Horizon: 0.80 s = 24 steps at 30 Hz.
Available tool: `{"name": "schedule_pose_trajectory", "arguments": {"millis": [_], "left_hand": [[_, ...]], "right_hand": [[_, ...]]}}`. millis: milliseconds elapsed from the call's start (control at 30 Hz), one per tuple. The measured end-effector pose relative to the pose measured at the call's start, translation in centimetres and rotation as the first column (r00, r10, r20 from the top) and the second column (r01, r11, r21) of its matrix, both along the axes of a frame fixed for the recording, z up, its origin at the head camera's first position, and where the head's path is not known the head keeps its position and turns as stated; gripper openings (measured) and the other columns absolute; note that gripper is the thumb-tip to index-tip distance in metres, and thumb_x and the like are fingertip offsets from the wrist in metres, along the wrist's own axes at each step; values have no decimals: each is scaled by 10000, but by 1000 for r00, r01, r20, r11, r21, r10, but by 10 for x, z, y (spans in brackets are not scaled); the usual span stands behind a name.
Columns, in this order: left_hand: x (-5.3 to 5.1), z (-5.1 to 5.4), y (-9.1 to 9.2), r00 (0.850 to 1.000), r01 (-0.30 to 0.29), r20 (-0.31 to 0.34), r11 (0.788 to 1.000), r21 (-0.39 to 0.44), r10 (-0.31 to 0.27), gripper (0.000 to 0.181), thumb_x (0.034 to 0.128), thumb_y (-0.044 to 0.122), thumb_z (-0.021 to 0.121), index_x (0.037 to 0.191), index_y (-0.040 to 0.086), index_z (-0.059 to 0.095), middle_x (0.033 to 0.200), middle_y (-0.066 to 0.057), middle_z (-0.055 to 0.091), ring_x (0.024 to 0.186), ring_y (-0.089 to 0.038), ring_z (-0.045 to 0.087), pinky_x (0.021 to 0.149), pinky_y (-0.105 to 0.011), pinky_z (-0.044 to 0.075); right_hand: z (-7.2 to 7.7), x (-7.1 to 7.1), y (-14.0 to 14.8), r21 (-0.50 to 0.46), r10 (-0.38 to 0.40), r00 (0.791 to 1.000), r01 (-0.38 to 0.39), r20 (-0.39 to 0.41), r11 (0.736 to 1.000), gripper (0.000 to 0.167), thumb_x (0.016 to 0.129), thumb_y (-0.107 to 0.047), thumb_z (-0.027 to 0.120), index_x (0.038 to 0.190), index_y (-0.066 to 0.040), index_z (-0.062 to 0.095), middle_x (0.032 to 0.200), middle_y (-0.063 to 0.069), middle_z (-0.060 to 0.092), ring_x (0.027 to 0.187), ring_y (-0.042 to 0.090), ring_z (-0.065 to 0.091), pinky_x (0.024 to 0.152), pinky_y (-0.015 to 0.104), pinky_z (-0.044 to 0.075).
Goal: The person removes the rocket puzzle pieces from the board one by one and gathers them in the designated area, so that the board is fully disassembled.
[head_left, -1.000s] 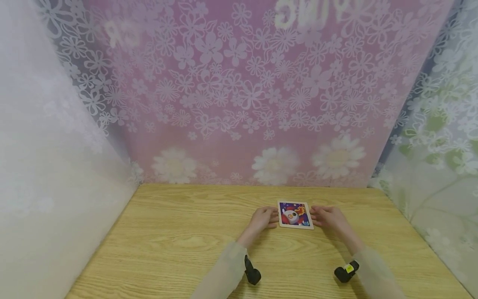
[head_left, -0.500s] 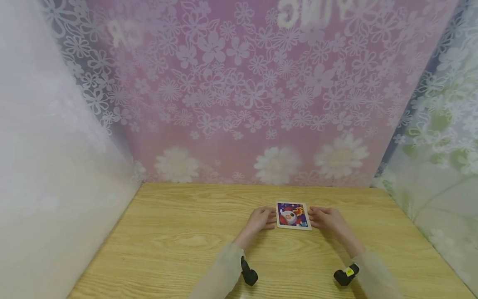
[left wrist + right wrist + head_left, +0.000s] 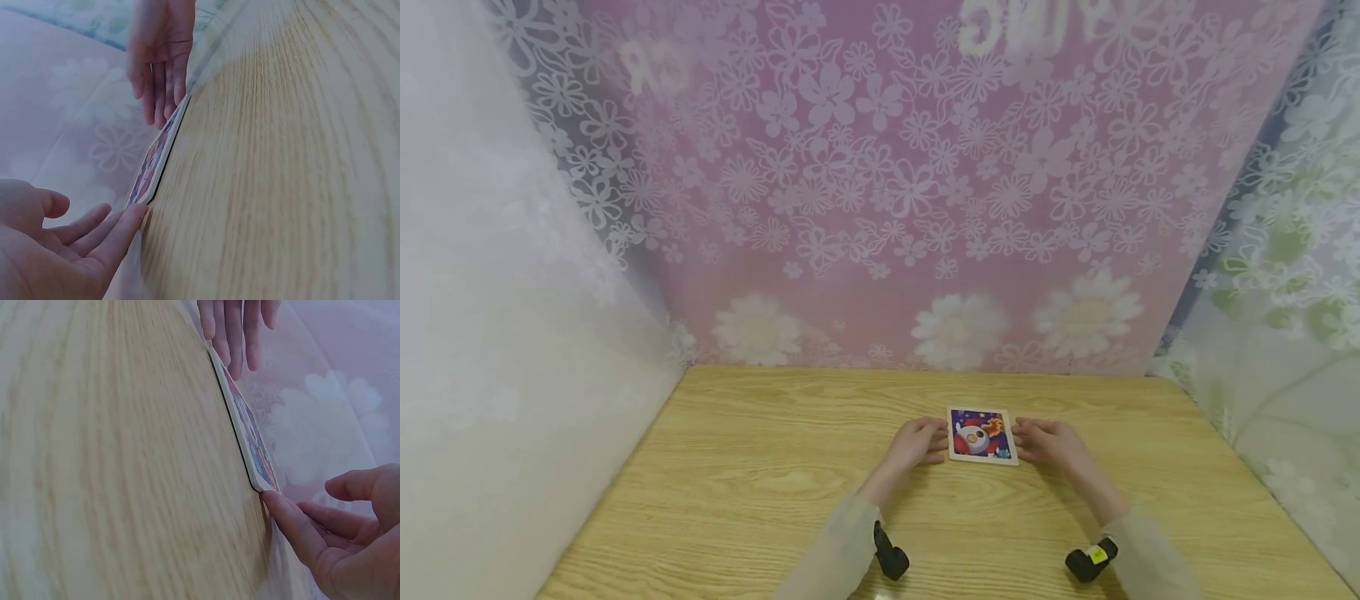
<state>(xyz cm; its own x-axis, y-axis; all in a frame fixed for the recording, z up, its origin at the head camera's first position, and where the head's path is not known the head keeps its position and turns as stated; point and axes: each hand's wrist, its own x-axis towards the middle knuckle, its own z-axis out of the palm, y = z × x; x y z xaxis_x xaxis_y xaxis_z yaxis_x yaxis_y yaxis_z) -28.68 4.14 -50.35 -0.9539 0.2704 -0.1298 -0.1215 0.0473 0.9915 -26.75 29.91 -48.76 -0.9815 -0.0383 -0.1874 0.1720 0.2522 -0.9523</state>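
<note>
A square picture card (image 3: 982, 436) with a white border and a cartoon figure on purple lies flat on the wooden table. My left hand (image 3: 916, 442) is at its left edge, fingertips touching the side. At the opposite edge is my right hand (image 3: 1051, 442), fingers extended against it. In the left wrist view, the left hand (image 3: 62, 250) has a fingertip at the near corner of the card (image 3: 156, 159). The right wrist view shows the right hand (image 3: 350, 537) with a fingertip at the card's (image 3: 250, 440) near corner. Both thumbs stand free of it.
The wood-grain table (image 3: 760, 467) runs back to a pink flowered cloth (image 3: 880, 208). Pale sheets hang at the left (image 3: 512, 292) and right (image 3: 1285, 350). A black wrist camera (image 3: 891, 554) is on the left wrist and another (image 3: 1092, 560) on the right.
The card and both hands have shifted slightly to the left and a little nearer in the head view. The hands keep their places on either side of the card.
</note>
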Motion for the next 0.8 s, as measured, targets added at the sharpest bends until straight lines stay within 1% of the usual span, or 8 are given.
{"name": "schedule_pose_trajectory", "arguments": {"millis": [100,300,467,600,800], "left_hand": [[1,-1,-3,1000,4,0,1000,8,-4,399,1080,208,447,1295,-83,614,1273,-247,660,1109,-341,688,841,-379,606],[2,-3,-9,1000,9,5,1000,15,-9,401,1081,226,460,1307,-67,615,1255,-218,675,1096,-312,694,837,-364,607],[3,-6,-16,1000,20,-2,1000,22,-20,407,1084,235,450,1313,-60,612,1266,-215,671,1096,-292,697,837,-350,606],[5,-7,-20,1000,19,4,999,33,-20,407,1086,237,446,1312,-58,613,1274,-221,666,1114,-307,689,849,-358,603],[8,-5,-25,1000,22,4,999,39,-22,409,1089,229,436,1315,-66,608,1262,-239,666,1137,-341,678,867,-387,599]], "right_hand": [[0,2,-2,1,12,1000,-12,-8,1000,512,1098,-149,426,1437,227,350,1362,358,552,1032,174,711,845,314,600],[-1,3,-6,-16,24,1000,-24,-13,1000,505,1096,-134,426,1437,231,346,1363,360,547,1069,221,710,856,339,598],[-1,4,-9,15,24,1000,-24,-14,1000,504,1099,-154,429,1437,215,367,1361,349,556,1062,220,712,836,327,602],[-2,6,-12,27,32,999,-31,-25,999,513,1101,-169,432,1439,212,370,1372,348,550,1078,234,708,838,330,602],[-3,9,-17,23,40,999,-39,-35,999,511,1100,-171,434,1446,201,376,1379,354,540,1109,263,694,856,341,598]]}}
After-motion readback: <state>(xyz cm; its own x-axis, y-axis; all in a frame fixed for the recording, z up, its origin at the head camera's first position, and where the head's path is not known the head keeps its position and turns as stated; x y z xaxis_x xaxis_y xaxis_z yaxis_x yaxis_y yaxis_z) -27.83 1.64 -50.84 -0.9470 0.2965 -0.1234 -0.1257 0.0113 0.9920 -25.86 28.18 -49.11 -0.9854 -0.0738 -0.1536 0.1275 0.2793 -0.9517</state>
